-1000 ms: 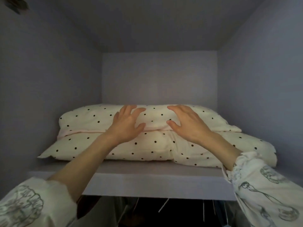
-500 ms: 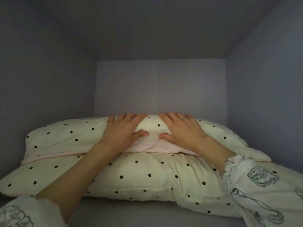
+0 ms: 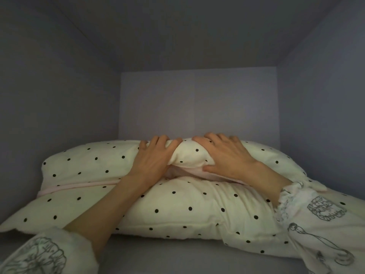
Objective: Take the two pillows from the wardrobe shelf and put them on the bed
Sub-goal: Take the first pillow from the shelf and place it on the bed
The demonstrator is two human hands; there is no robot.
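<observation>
Two cream pillows with black dots lie stacked on the wardrobe shelf [image 3: 150,256]. The top pillow [image 3: 88,165] has a pink edge along its front. The bottom pillow [image 3: 187,210] spreads wider toward me. My left hand [image 3: 154,161] and my right hand [image 3: 227,157] both clutch the middle of the top pillow, fingers over its top and thumbs under its front edge. The fabric bunches up between the two hands. The bed is not in view.
The grey wardrobe side walls [image 3: 49,95] close in left and right, with the back panel [image 3: 197,103] right behind the pillows and the compartment ceiling overhead. My patterned white sleeves [image 3: 320,224] rest low in view.
My hands went from hovering open over the pillows to closing on the top pillow, squeezing its middle into a bunch. The view has moved closer to the shelf.
</observation>
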